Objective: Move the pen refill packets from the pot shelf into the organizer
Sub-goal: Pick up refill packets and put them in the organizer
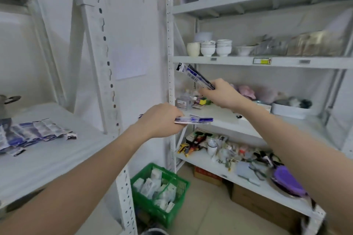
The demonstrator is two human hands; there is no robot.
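Packets (pixel 197 78) w/ blurred, unreadable print

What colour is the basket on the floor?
The basket is green, seen in the head view.

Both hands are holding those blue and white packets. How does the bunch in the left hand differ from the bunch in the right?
The left hand holds its packets flat and level, pointing right; the right hand holds its packets tilted, rising up and to the left. The left bunch sits lower, near the shelf post; the right bunch is raised in front of the shelf unit. Both are slim blue and white packets pinched at one end.
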